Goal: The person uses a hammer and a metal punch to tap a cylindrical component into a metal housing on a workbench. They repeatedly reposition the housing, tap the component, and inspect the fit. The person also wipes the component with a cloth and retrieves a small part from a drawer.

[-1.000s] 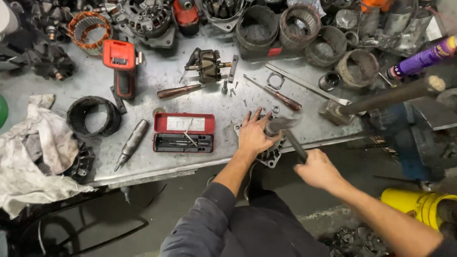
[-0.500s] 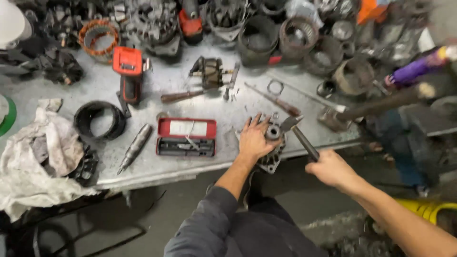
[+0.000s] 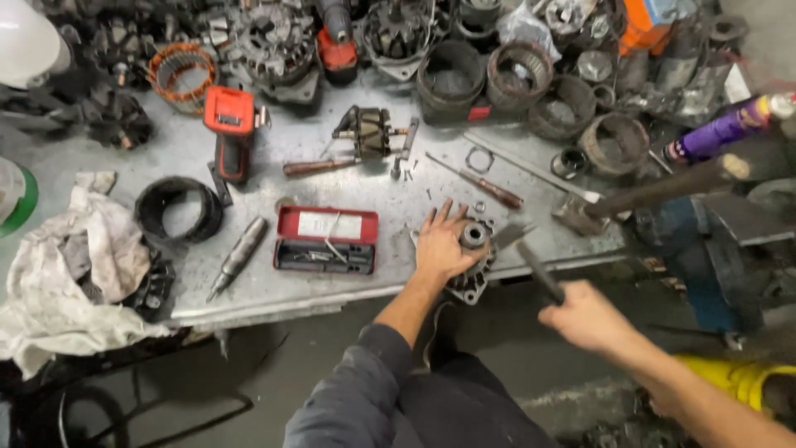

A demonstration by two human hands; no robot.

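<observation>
My left hand [image 3: 443, 244] lies flat, fingers spread, on a grey metal alternator housing [image 3: 473, 282] at the front edge of the metal bench [image 3: 290, 290]. A round pulley or bearing hub [image 3: 473, 235] sticks up beside my thumb. My right hand [image 3: 587, 315] is off the bench's edge, closed on the handle of a dark hammer-like tool [image 3: 531, 261]. The tool's head [image 3: 507, 236] is blurred and sits just right of the hub.
A red case of small tools [image 3: 326, 240] lies open left of my hand. Around it are a metal punch [image 3: 237, 257], a black ring [image 3: 178, 209], a red cordless driver [image 3: 230, 133], screwdrivers [image 3: 319, 167], a rotor [image 3: 369, 133], several stators and housings, a rag [image 3: 79, 265] and a vise [image 3: 688, 224].
The view has shifted a little. My right hand has pulled back down and to the right with the tool; my left hand stays pressed on the housing.
</observation>
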